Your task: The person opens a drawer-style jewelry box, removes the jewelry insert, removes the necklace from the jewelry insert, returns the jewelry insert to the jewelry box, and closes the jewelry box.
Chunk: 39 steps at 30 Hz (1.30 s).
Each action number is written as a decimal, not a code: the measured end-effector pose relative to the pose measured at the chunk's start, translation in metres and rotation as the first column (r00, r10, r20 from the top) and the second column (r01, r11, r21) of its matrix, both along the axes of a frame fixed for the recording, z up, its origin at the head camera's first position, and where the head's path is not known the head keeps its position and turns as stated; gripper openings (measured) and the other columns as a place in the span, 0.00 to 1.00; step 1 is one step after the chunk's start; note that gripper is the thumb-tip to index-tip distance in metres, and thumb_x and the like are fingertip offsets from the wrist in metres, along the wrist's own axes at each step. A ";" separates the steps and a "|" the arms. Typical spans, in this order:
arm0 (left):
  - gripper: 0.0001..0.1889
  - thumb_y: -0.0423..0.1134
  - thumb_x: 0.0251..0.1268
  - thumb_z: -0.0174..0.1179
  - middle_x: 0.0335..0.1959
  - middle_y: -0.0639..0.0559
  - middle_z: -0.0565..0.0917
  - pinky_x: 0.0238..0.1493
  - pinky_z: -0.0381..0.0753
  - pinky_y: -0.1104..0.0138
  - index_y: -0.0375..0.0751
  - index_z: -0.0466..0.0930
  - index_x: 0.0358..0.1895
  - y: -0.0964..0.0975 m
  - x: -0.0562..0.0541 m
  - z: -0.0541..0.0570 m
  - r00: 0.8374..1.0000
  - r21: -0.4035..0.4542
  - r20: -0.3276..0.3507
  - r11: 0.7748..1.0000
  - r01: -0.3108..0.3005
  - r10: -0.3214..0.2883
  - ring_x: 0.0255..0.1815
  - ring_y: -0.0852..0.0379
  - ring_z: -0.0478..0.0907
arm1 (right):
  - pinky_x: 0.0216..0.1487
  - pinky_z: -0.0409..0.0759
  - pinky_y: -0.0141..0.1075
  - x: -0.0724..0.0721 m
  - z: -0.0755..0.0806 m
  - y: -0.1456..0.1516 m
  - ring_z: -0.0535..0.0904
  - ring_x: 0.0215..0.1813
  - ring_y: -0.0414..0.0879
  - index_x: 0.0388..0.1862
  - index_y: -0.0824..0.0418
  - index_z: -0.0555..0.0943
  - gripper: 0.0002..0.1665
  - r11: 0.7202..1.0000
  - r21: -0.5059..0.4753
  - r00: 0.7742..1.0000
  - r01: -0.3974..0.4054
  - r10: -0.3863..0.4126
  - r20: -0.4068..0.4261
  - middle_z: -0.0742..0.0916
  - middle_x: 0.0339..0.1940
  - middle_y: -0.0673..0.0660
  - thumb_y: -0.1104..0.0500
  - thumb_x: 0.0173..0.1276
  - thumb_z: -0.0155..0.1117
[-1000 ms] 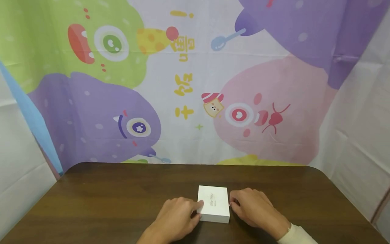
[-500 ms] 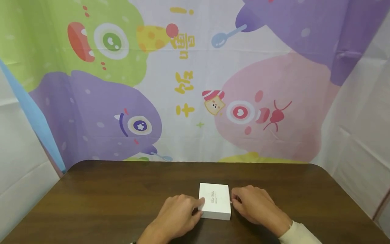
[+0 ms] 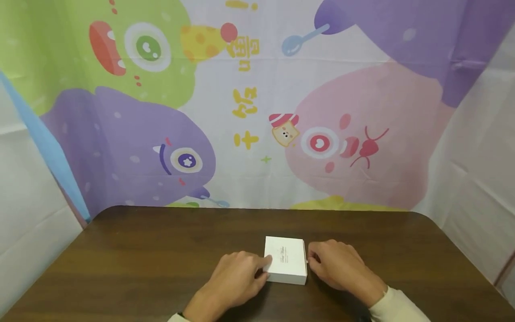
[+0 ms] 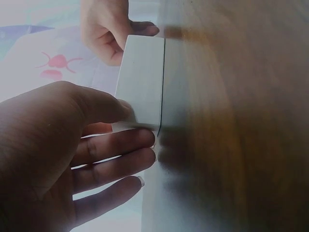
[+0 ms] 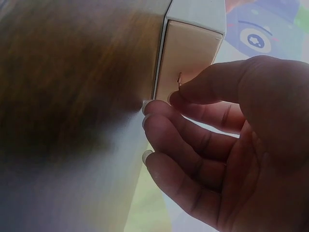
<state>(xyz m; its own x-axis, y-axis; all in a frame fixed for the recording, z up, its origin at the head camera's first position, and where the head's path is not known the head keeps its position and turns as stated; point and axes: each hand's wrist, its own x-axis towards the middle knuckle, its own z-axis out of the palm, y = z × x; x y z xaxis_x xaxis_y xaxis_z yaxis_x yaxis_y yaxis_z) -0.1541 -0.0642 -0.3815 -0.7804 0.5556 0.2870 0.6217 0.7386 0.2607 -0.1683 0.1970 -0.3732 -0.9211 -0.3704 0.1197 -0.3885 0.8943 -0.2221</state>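
A small white drawer-style gift box with printed script on its lid lies flat on the table. My left hand grips its left end, index fingertip on the lid and thumb at the near corner; the other fingers are at the end face in the left wrist view. At the opposite end, my right hand pinches a small pull loop between thumb and index finger. The loop comes out of the pinkish-beige drawer front, which the white sleeve frames. The right hand's other fingers curl loosely beside the table surface.
The dark brown wooden table has rounded far corners. Behind it hangs a cloth backdrop printed with cartoon monsters, and pale cloth closes in the sides.
The head view has tilted down slightly, so everything sits higher in it. A thin line shows along the box's right edge, where the drawer front stands slightly out. Both hands keep their hold.
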 end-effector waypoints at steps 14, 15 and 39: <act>0.17 0.42 0.62 0.68 0.46 0.57 0.88 0.25 0.75 0.66 0.49 0.87 0.55 0.003 -0.001 0.002 1.000 0.035 0.028 0.999 -0.005 0.004 0.30 0.68 0.75 | 0.19 0.65 0.37 -0.003 0.007 0.003 0.66 0.20 0.37 0.19 0.44 0.70 0.16 1.000 0.014 1.000 0.012 -0.011 -0.020 0.71 0.16 0.39 0.58 0.63 0.63; 0.17 0.42 0.62 0.68 0.46 0.57 0.88 0.25 0.75 0.66 0.49 0.87 0.55 0.002 -0.002 0.002 1.000 0.038 0.030 0.999 -0.007 0.006 0.30 0.68 0.75 | 0.19 0.64 0.37 -0.003 0.007 0.003 0.66 0.19 0.37 0.19 0.44 0.69 0.17 1.000 0.014 1.000 0.009 -0.009 -0.025 0.70 0.16 0.39 0.58 0.63 0.63; 0.17 0.43 0.62 0.68 0.46 0.58 0.88 0.23 0.73 0.66 0.50 0.88 0.54 0.003 0.000 0.000 0.999 0.029 0.033 1.000 -0.011 0.010 0.30 0.67 0.76 | 0.22 0.67 0.39 -0.002 0.001 0.005 0.68 0.21 0.37 0.19 0.44 0.70 0.14 0.999 -0.007 0.999 0.048 -0.048 0.017 0.72 0.17 0.39 0.58 0.59 0.62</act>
<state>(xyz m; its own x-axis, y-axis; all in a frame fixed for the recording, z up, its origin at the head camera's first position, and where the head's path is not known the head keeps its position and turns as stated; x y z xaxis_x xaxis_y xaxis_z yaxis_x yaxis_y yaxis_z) -0.1536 -0.0610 -0.3812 -0.7952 0.5391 0.2775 0.6049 0.7367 0.3023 -0.1699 0.2021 -0.3718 -0.9397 -0.3251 0.1063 -0.3415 0.9101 -0.2349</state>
